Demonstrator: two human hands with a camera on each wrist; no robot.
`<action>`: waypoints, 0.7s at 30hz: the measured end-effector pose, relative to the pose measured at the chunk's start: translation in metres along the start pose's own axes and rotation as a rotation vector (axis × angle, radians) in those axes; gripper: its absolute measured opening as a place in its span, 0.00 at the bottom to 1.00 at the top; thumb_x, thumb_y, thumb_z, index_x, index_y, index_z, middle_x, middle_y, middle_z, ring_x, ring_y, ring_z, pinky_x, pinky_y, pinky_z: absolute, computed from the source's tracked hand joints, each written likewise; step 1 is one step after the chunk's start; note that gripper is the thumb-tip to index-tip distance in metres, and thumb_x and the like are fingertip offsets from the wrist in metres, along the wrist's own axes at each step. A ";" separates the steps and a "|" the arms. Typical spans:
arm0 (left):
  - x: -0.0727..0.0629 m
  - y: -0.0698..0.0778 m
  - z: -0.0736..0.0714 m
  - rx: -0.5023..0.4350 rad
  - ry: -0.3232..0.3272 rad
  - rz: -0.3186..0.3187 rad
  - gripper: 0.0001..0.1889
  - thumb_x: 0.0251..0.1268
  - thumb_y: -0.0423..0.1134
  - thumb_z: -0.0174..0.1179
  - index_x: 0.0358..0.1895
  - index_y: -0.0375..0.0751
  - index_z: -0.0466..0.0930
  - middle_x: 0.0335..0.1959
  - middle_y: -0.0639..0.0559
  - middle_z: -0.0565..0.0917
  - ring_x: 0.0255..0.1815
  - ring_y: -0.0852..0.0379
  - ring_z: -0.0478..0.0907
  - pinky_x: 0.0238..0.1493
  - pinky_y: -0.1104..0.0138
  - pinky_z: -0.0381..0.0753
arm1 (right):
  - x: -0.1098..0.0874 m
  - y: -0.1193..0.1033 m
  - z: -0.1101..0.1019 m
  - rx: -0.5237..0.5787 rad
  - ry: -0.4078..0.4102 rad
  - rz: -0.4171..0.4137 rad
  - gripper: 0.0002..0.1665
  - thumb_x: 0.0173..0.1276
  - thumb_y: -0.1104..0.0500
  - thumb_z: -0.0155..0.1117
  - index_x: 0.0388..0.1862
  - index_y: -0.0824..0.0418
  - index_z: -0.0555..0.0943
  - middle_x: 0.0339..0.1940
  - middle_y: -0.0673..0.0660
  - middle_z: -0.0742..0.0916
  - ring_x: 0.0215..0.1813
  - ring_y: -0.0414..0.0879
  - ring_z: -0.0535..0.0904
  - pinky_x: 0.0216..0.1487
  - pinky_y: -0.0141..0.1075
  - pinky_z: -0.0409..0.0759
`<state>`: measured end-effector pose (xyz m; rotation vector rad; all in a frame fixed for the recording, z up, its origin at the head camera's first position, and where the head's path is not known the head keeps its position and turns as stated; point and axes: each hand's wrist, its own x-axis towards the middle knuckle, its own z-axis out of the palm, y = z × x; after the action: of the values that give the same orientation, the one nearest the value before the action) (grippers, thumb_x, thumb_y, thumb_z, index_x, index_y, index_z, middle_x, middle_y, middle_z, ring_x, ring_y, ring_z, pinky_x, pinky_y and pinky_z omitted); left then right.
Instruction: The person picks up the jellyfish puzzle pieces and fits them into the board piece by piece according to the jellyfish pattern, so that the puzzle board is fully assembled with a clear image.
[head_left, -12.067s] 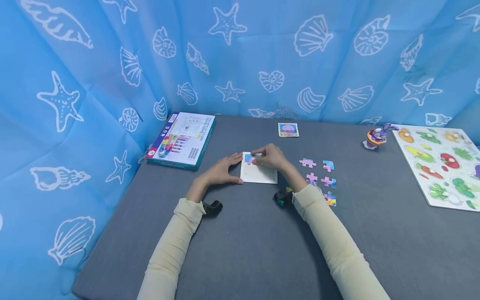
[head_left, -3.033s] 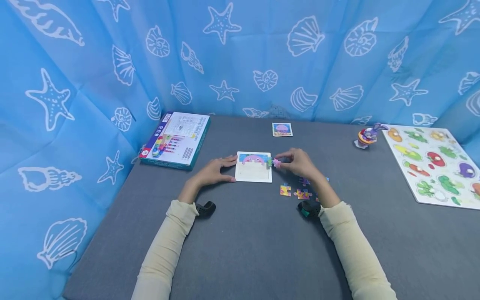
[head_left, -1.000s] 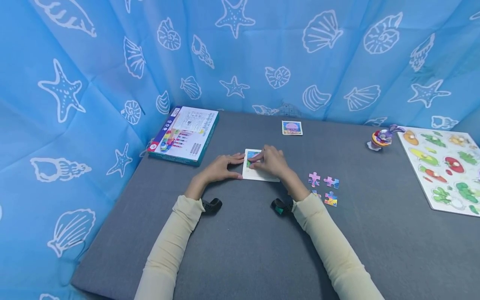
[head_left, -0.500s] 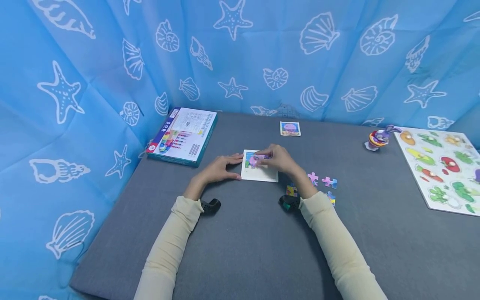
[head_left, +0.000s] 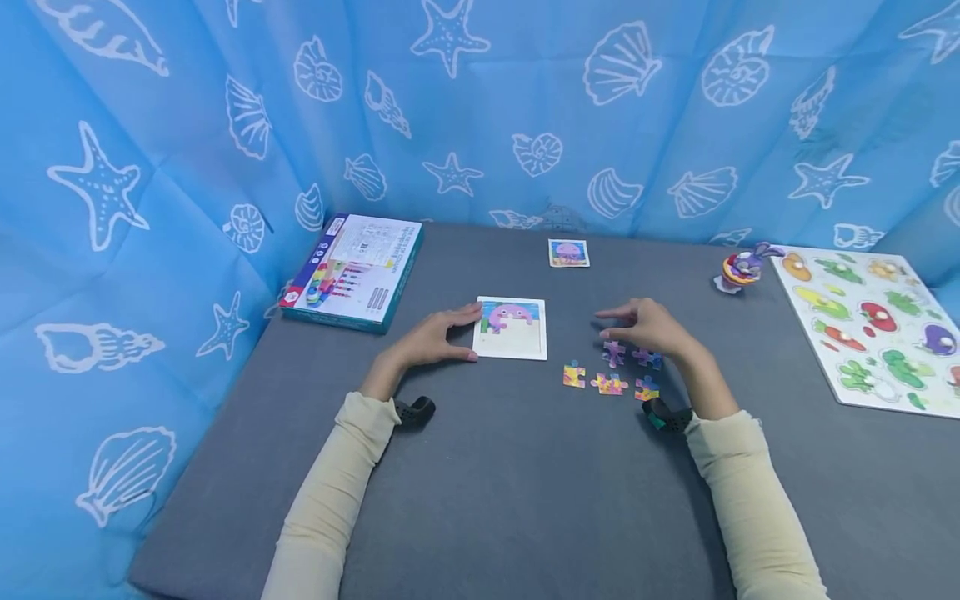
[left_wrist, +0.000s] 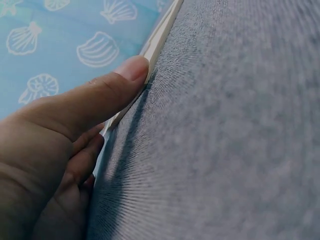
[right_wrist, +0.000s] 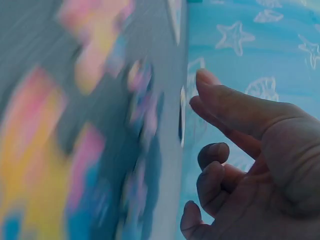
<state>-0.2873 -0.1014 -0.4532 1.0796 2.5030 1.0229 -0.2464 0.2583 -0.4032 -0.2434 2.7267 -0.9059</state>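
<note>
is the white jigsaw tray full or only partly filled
Partly filled: the jigsaw tray shows fitted pieces along its top and upper left, bare base below, and five loose pieces lie outside it.

head: high, forward-down | wrists: close, along tabletop (head_left: 465,500) | head, right wrist share puzzle pieces (head_left: 609,385)

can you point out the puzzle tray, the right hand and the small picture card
Puzzle tray (head_left: 521,340): head view, on the bare lower part of its inside.
Right hand (head_left: 651,327): head view, on the back of the hand.
Small picture card (head_left: 568,252): head view, on the middle of its picture.
</note>
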 end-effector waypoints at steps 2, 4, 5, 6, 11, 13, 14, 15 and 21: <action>0.000 0.000 0.000 -0.013 -0.007 -0.002 0.38 0.51 0.45 0.68 0.66 0.40 0.63 0.71 0.49 0.60 0.73 0.50 0.52 0.72 0.51 0.51 | -0.009 0.009 -0.003 -0.016 -0.015 0.018 0.25 0.60 0.55 0.65 0.55 0.62 0.78 0.27 0.55 0.68 0.25 0.43 0.61 0.24 0.33 0.63; 0.001 0.001 0.000 -0.020 -0.013 -0.002 0.37 0.51 0.44 0.67 0.66 0.40 0.64 0.71 0.48 0.59 0.73 0.50 0.52 0.72 0.50 0.50 | -0.016 0.015 -0.005 -0.035 -0.027 0.021 0.24 0.59 0.56 0.66 0.54 0.63 0.78 0.27 0.55 0.70 0.26 0.44 0.61 0.25 0.34 0.62; 0.001 0.001 0.000 -0.021 -0.016 -0.002 0.36 0.51 0.44 0.67 0.65 0.39 0.65 0.71 0.48 0.59 0.73 0.49 0.52 0.72 0.50 0.49 | -0.019 0.018 -0.005 -0.045 -0.030 0.019 0.25 0.59 0.56 0.66 0.54 0.63 0.79 0.28 0.56 0.72 0.28 0.45 0.61 0.27 0.34 0.61; 0.001 0.001 0.000 -0.020 -0.017 -0.003 0.36 0.51 0.44 0.67 0.65 0.39 0.65 0.71 0.48 0.59 0.73 0.49 0.52 0.72 0.50 0.49 | -0.021 0.020 -0.004 -0.051 -0.033 0.023 0.25 0.58 0.55 0.66 0.54 0.63 0.78 0.29 0.57 0.72 0.29 0.46 0.61 0.28 0.34 0.61; 0.002 0.000 0.000 0.000 -0.031 -0.011 0.35 0.52 0.45 0.66 0.65 0.40 0.65 0.71 0.49 0.58 0.73 0.51 0.51 0.73 0.51 0.47 | -0.025 0.023 0.000 -0.055 -0.037 0.023 0.28 0.56 0.55 0.69 0.56 0.61 0.77 0.34 0.60 0.74 0.33 0.47 0.64 0.32 0.35 0.61; 0.002 0.000 0.001 0.002 -0.039 -0.018 0.35 0.53 0.45 0.66 0.66 0.41 0.64 0.72 0.50 0.58 0.74 0.51 0.51 0.73 0.51 0.47 | -0.025 0.023 0.002 -0.049 -0.027 0.017 0.29 0.55 0.55 0.69 0.57 0.61 0.77 0.32 0.59 0.73 0.32 0.47 0.64 0.31 0.34 0.62; 0.002 0.000 0.001 0.000 -0.041 -0.018 0.35 0.53 0.45 0.66 0.66 0.41 0.64 0.72 0.50 0.58 0.74 0.52 0.51 0.73 0.51 0.47 | -0.025 0.024 0.002 -0.047 -0.019 0.008 0.29 0.55 0.55 0.69 0.56 0.61 0.77 0.31 0.59 0.73 0.32 0.46 0.64 0.30 0.34 0.61; 0.002 0.000 0.000 0.000 -0.041 -0.017 0.35 0.53 0.45 0.66 0.66 0.41 0.64 0.72 0.50 0.58 0.73 0.51 0.51 0.73 0.51 0.47 | -0.025 0.024 0.003 -0.039 -0.011 0.003 0.29 0.55 0.55 0.69 0.56 0.62 0.77 0.29 0.58 0.72 0.30 0.46 0.62 0.29 0.34 0.61; 0.001 0.001 0.000 -0.006 -0.038 -0.012 0.35 0.53 0.44 0.66 0.65 0.41 0.65 0.71 0.50 0.59 0.73 0.51 0.52 0.73 0.52 0.47 | -0.023 0.031 0.008 -0.002 0.067 -0.012 0.24 0.55 0.53 0.70 0.50 0.61 0.81 0.26 0.55 0.72 0.28 0.44 0.61 0.28 0.34 0.60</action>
<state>-0.2873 -0.0999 -0.4526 1.0709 2.4718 0.9962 -0.2248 0.2838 -0.4234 -0.2347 2.7904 -0.9307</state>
